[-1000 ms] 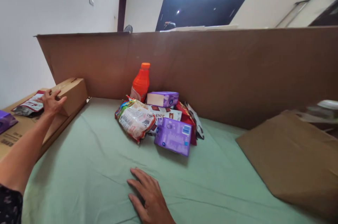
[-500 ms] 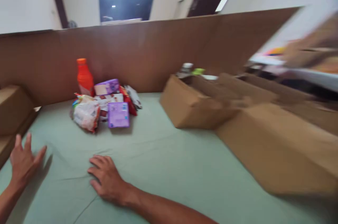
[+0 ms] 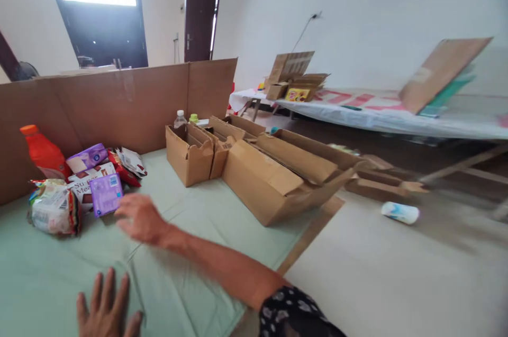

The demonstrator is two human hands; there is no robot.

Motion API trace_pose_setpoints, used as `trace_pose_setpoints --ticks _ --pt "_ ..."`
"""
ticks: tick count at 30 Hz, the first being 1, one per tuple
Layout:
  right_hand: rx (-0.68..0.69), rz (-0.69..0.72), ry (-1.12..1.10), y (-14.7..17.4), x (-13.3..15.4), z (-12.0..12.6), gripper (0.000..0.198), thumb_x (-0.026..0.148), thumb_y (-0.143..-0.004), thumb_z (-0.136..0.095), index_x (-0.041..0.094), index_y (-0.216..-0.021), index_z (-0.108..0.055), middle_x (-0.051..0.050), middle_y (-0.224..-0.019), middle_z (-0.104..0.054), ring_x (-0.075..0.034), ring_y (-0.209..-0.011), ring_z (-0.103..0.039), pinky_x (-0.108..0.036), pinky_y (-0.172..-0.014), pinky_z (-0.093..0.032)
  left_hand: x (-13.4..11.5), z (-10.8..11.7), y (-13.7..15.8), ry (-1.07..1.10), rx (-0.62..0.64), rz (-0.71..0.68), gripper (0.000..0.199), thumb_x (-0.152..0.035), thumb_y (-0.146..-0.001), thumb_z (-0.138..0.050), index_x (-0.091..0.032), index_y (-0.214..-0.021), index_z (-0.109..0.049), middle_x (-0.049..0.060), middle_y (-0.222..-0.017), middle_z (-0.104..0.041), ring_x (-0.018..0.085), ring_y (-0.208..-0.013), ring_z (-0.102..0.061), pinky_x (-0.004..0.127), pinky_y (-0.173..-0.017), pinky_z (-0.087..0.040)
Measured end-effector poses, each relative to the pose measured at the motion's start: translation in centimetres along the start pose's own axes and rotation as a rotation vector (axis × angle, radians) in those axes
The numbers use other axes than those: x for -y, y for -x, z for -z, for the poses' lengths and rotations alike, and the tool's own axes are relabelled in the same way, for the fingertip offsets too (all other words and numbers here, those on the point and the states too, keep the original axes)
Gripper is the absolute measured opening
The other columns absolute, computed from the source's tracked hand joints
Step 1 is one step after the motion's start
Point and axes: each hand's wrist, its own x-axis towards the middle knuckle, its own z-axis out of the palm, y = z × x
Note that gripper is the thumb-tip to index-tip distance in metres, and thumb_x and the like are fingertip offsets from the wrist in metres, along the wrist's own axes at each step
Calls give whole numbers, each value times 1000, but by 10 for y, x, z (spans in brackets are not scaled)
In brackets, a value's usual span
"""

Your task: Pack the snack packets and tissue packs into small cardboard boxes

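Note:
My left hand (image 3: 105, 308) is at the lower left, fingers spread over the green tablecloth (image 3: 166, 284), holding nothing. My right hand (image 3: 141, 220), slightly blurred, reaches beside a purple box (image 3: 106, 195); its fingers are apart and loosely bent. Whether the fingertips touch that box I cannot tell. Around the box lie a clear snack bag (image 3: 55, 209), a white packet with brown print (image 3: 83, 189), a second purple pack (image 3: 88, 157) and a red packet (image 3: 122, 169). An orange bottle (image 3: 43, 152) leans in view behind them.
Open cardboard boxes (image 3: 257, 181) stand along the table's right side, with a clear bottle (image 3: 180, 119) behind. A cardboard wall (image 3: 151, 99) bounds the back. On the floor lies a white roll (image 3: 400, 212); another table (image 3: 369, 120) stands beyond.
My view has swung to the right, so the goods now appear further left. My right hand has moved close to the purple box. The left hand's fingers remain spread.

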Motion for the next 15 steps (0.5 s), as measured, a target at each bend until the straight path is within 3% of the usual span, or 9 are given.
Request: trace_pose_setpoints --ticks 3,5,6,8,11,15 --pt "-107 -181 96 -11 -63 52 38 30 -93 -66 18 -129 -67 -12 -153 -55 -28 -144 -42 -44 -117 -29 -42 6 -4 1 -176 -343 68 -63 -94 -54 -24 -151 -53 19 -151 -57 41 -137 -55 65 -126 -9" --pt "-154 -304 160 -19 -102 72 51 28 -92 -67 11 -138 -58 -22 -158 -45 -36 -148 -33 -53 -117 -24 -60 9 -6 14 -210 -470 77 -73 -91 -53 -25 -151 -52 15 -149 -60 37 -138 -53 58 -129 3" --pt "-160 -363 185 -23 -119 77 53 29 -91 -68 8 -138 -57 -26 -153 -48 -40 -145 -36 -55 -115 -26 -66 11 -6 22 -203 -497 75 -72 -92 -53 -26 -152 -52 12 -149 -60 35 -140 -52 56 -129 5" --pt "-139 -465 222 -27 -146 83 51 29 -87 -71 5 -131 -60 -29 -137 -58 -42 -133 -48 -55 -109 -32 -73 12 -6 62 -185 -499 68 -67 -95 -55 -29 -151 -52 9 -150 -60 33 -143 -50 56 -130 -1" --pt "-82 -570 246 -23 -170 84 47 27 -82 -74 6 -123 -64 -26 -119 -67 -39 -115 -61 -51 -100 -40 -74 12 0 175 -114 -463 67 -68 -94 -57 -29 -149 -53 9 -153 -57 33 -144 -50 55 -127 -25" --pt "-91 -627 249 -10 -183 85 66 41 -82 -74 9 -138 -56 -27 -133 -60 -40 -119 -61 -49 -95 -46 -75 12 10 280 -33 -430 38 -42 -104 -55 -35 -141 -60 5 -152 -58 30 -144 -51 51 -120 -42"
